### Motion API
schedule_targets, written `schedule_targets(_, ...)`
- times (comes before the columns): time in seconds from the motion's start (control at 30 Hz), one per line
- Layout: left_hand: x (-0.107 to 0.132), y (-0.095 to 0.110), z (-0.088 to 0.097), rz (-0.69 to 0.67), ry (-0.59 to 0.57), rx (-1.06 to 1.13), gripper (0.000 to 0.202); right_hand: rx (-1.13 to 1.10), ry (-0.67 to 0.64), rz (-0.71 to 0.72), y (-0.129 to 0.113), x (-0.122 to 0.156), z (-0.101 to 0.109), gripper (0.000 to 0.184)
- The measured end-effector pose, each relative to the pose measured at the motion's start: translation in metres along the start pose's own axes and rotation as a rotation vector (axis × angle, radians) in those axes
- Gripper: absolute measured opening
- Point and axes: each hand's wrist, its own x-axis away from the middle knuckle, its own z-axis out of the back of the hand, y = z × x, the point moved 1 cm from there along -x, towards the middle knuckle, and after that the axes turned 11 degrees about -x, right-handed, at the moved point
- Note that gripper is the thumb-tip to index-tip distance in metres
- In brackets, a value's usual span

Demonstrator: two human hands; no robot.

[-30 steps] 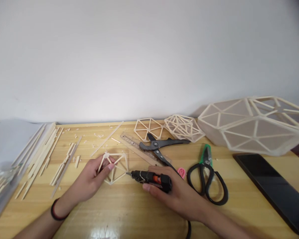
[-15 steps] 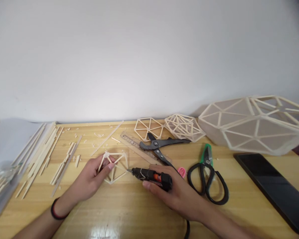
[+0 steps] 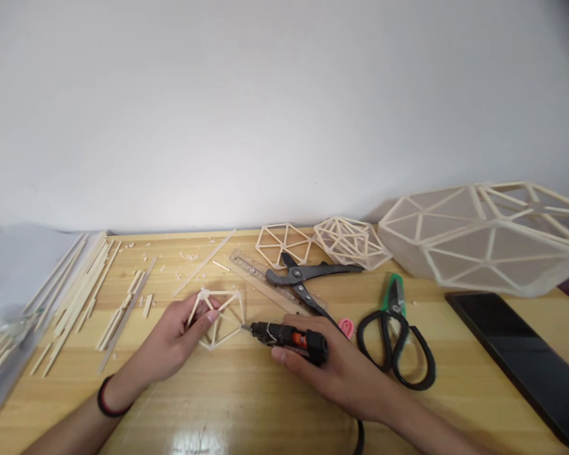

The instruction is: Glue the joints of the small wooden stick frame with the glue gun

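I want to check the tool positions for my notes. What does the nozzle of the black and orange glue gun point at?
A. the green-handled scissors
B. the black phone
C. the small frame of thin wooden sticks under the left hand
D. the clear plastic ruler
C: the right hand holds the black and orange glue gun with its tip at the edge of the small frame of thin wooden sticks, which the left hand steadies.

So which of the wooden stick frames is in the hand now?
The small frame at the table's front, pinched by the left hand; the other frames, two small, one large, lie untouched by the wall.
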Motion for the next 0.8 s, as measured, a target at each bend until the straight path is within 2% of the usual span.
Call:
schedule_targets(0.27,0.0004,-0.0006,-0.0002,-0.004,0.001,0.004,0.032,-0.038,0.046,0.012,0.0035,0.0011,-0.0011,0.036)
schedule_targets(0.47,-0.0010,-0.0001,-0.0002,-0.009,-0.002,0.016,0.031,-0.050,-0.023,-0.026,-0.0003,-0.0012,-0.0006,0.038)
schedule_targets(0.8,-0.0004,0.0004,-0.0001,-0.002,-0.013,0.022,0.033,-0.081,0.009,-0.041,0.0027,-0.0001,-0.0016,0.038)
